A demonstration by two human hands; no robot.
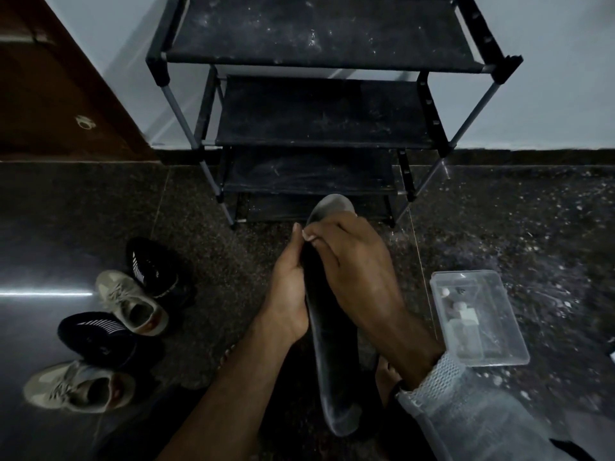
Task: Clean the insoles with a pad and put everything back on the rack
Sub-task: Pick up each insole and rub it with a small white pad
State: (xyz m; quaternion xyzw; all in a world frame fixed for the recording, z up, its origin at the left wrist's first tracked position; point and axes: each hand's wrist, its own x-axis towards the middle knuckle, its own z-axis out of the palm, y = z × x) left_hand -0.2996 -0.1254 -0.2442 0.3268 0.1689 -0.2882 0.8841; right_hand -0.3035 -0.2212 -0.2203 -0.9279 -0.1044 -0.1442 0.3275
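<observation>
A long, dark grey foam insole (336, 354) with a paler grey rounded far end is held lengthwise in front of the person, above the dark speckled stone floor (499, 227), its near end hanging low between the forearms. The left hand (289, 281) grips the insole's left edge, fingers curled beneath and thumb along the rim; the right hand (356, 261) lies over its upper part with fingers curled down onto the surface, and whether a pad sits under those fingers cannot be told. Just beyond the insole's tip stands a black four-tier fabric shoe rack (319, 111) with grey metal tubes, set against a pale wall. To the left, well apart from the hands, rest two olive-green lace-up sneakers (131, 302) and two black knit shoes with white stripes (151, 266). To the right lies a clear rectangular plastic box (479, 316) holding small items, near a grey mesh-cuffed sleeve (466, 410).
</observation>
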